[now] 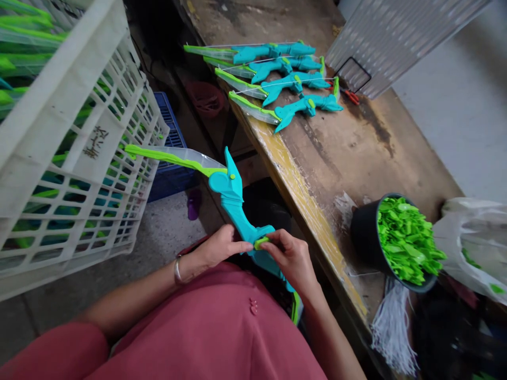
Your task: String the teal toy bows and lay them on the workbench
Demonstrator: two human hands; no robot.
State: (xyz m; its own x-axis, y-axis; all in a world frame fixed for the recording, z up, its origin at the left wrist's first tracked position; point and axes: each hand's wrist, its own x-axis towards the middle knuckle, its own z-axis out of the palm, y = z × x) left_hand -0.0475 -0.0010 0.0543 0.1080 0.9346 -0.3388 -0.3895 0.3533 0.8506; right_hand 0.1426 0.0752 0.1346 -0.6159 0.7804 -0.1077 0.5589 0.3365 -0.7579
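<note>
Head: scuffed tbl nr wall

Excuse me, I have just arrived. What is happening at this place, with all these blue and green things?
A seated-height view shows a person handling a blue and green toy bow in front of their body. The left hand holds it near the middle, while the right hand pinches a small green piece against it. Four similar bows lie on the table, near a black bucket full of green pieces.
</note>
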